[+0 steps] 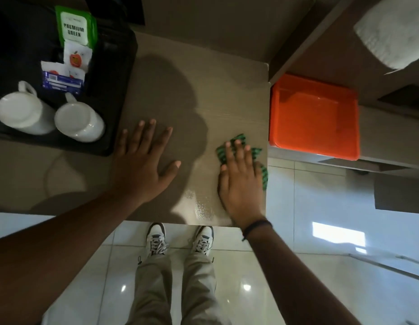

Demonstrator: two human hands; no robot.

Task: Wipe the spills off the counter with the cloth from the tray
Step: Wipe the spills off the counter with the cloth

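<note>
Wiping is judged to be under way on the grey-brown wood-grain table (203, 73), the largest thing in view. At ten o'clock a black rectangular serving tray (119, 95) is seen, carrying two white ceramic mugs (23, 113) turned upside down and a green tea packet (74, 26) with smaller sachets. At three o'clock, beyond the table's right edge and lower, an orange square plastic tray (314, 116) lies empty.

The left hand (142, 165) is laid flat on the table with fingers spread, gripping nothing. The right hand (241, 181) is pressed palm-down with fingers extended on the green-and-black striped cloth (229, 146), which is held by pressure and not clenched; the cloth lies at four o'clock, close to the table's right edge, with one corner apparently reaching it.

A wet glistening patch (201, 205) is left at six o'clock, just beside the right wrist and the near edge. It could be missed if strokes run only away from the body. Liquid could also be pushed over the edge onto the glossy white tiled floor (309, 207), where a slip hazard would be made near the shoes. A wide sweep leftward could knock the mugs.
</note>
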